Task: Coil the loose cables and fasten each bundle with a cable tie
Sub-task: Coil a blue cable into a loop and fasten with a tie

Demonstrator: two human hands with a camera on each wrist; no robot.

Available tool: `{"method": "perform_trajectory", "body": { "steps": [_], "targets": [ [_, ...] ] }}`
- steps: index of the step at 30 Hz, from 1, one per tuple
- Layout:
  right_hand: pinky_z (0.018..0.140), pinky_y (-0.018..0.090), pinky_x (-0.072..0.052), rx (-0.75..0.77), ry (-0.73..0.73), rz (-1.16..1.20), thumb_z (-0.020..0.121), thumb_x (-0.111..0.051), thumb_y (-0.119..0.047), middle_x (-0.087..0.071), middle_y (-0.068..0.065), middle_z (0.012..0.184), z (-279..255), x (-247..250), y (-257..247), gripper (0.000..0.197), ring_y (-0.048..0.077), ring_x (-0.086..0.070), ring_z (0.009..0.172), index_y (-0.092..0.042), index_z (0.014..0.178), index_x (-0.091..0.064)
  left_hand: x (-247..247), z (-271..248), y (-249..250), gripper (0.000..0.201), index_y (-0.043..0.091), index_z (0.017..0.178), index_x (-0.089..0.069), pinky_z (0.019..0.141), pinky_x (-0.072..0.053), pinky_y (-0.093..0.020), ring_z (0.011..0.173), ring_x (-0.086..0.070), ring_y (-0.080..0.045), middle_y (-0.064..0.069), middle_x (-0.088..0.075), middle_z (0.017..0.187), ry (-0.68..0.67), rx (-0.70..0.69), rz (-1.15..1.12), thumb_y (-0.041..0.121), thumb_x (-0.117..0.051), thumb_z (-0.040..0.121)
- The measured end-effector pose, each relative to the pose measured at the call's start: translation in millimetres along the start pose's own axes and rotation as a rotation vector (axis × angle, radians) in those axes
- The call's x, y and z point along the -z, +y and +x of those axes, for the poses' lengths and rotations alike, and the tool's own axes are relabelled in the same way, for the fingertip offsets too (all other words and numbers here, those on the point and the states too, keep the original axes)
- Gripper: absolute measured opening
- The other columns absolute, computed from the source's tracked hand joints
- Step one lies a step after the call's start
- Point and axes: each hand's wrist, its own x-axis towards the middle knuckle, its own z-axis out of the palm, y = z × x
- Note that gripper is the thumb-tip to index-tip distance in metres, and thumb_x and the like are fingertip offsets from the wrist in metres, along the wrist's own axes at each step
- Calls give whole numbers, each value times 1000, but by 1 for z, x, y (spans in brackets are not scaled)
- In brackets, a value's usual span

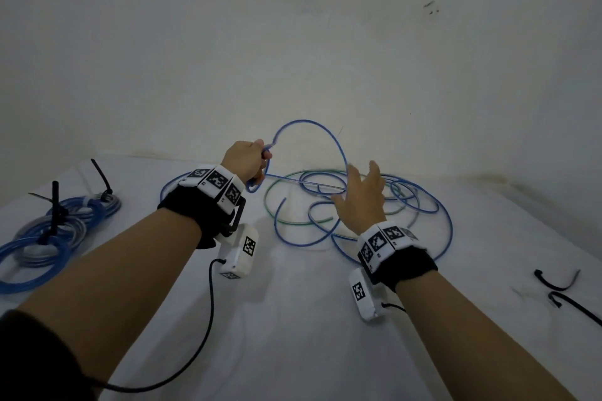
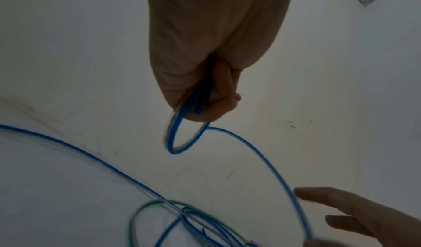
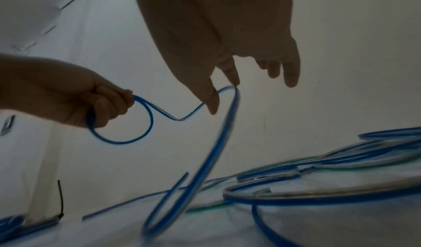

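Clearly, a small loop of the blue cable (image 1: pixel 306 127) is gripped in the left hand (image 1: pixel 245 159) — its end hidden. The right hand (image 1: pixel 361 195) is spread; whether cable is touched cannot be told.

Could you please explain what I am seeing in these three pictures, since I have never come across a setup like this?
There is no machine here: a person works with two bare hands and wears three cameras. The wide picture comes from a camera on the head, looking down at both arms. The other two come from cameras strapped to each wrist, looking along the hand.

The left hand grips a small coil of blue cable. The right hand is open, its fingers touching the raised loop of the same cable, probably guiding it into the next turn.

On the white surface lies a loose tangle of blue and green cable. At the far left sit finished bundles, already fastened with black ties. At the right lie two spare black cable ties.
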Motion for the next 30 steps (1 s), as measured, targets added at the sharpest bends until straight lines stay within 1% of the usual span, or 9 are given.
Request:
{"method": "perform_trajectory", "body": {
  "steps": [2, 4, 8, 11, 18, 21, 24, 27, 30],
  "targets": [
    [103, 47, -29, 92, 24, -110, 87, -62, -28, -14, 16, 149, -4, -3, 0, 49, 36, -18, 134, -16, 132, -45, 3, 0, -1, 41, 9, 63, -48, 38, -26, -17, 26, -22, -10, 8, -32, 30, 2, 33, -38, 24, -33, 99],
    [101, 44, -30, 187, 9, -144, 85, -64, -30, -29, 10, 141, -5, -4, -1, 43, 32, -27, 129, -18, 125, -52, 3, -3, -1, 43, 8, 66, -48, 36, -27, -12, 26, -22, -8, 9, -31, 31, -48, 76, -67, 27, -30, 101],
    [99, 31, -35, 319, -395, -78, 90, -60, -22, -51, 6, 131, 1, -5, -9, 36, 24, -45, 124, -16, 125, -57, 3, -10, 1, 42, 7, 68, -47, 37, -25, -10, 26, -21, -6, 9, -28, 33, -132, 102, -62, 24, -28, 102],
    [102, 31, -35, 323, -610, -191, 91, -60, -20, -48, 7, 138, 7, -14, -15, 46, 23, -44, 127, -15, 134, -48, 5, -16, 6, 41, 9, 65, -46, 37, -24, -10, 27, -20, -6, 9, -27, 34, -159, 88, -21, 23, -31, 101],
    [115, 33, -20, 355, -679, -309, 96, -48, -9, -13, 2, 159, 30, -34, -32, 59, 21, -20, 144, -18, 149, -24, 16, -21, 19, 39, 14, 61, -40, 46, -24, -22, 31, -20, -7, 10, -26, 35, -180, 26, 49, 24, -33, 99],
    [107, 33, -32, 357, -689, -292, 94, -48, -8, -33, 5, 152, 38, -48, -34, 58, 24, -36, 136, -21, 147, -28, 27, -20, 18, 40, 16, 61, -39, 42, -26, -19, 31, -19, -6, 11, -25, 36, -171, 8, -16, 25, -31, 100],
    [94, 33, -41, 349, -628, -254, 89, -61, -14, -52, 9, 133, 43, -54, -38, 49, 27, -50, 121, -17, 135, -45, 40, -15, 15, 39, 17, 64, -41, 46, -28, -21, 34, -20, -7, 11, -26, 39, -110, -20, -145, 27, -31, 100],
    [83, 25, -39, 390, -521, -200, 87, -64, -17, -62, 10, 117, 48, -51, -40, 25, 25, -55, 110, -9, 110, -64, 49, -9, 11, 39, 17, 68, -43, 50, -33, -22, 35, -23, -8, 11, -28, 40, -14, -45, -298, 31, -30, 102],
    [82, 25, -38, 336, -384, -145, 90, -59, -15, -64, 14, 111, 53, -43, -32, 21, 28, -56, 107, -2, 104, -67, 49, -5, 10, 38, 17, 70, -43, 54, -34, -23, 34, -23, -7, 11, -30, 41, 37, -63, -390, 31, -29, 102]
  ]
}}
